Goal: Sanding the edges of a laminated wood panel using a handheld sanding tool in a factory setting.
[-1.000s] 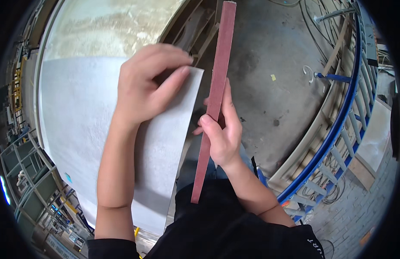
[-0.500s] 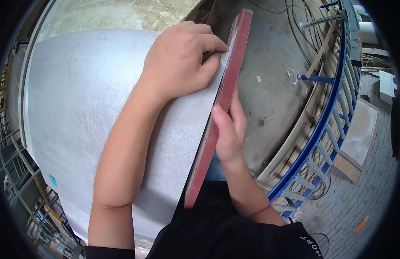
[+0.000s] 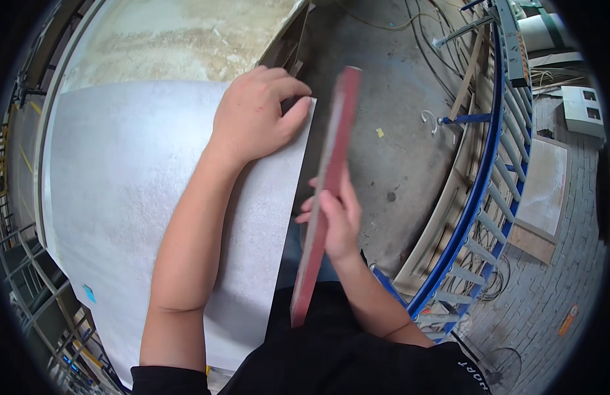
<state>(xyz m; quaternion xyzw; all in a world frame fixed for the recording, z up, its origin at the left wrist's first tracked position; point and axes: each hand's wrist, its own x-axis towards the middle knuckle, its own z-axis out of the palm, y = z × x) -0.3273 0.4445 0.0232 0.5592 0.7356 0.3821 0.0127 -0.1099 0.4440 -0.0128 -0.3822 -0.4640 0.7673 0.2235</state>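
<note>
Bar (image 3: 329, 172), red, is gripped in fingers of the right hand (image 3: 342, 227), just right of the white sheet (image 3: 134, 171) and apart, its long axis nearly along the sheet's edge. Left hand (image 3: 252, 115) curls at far corner; whether pinching, I cannot tell.

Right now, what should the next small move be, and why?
Perhaps ease the red bar left to the edge of the white sheet: the right hand holds it with a gap showing between, and the left hand is at the sheet's far corner.
</note>
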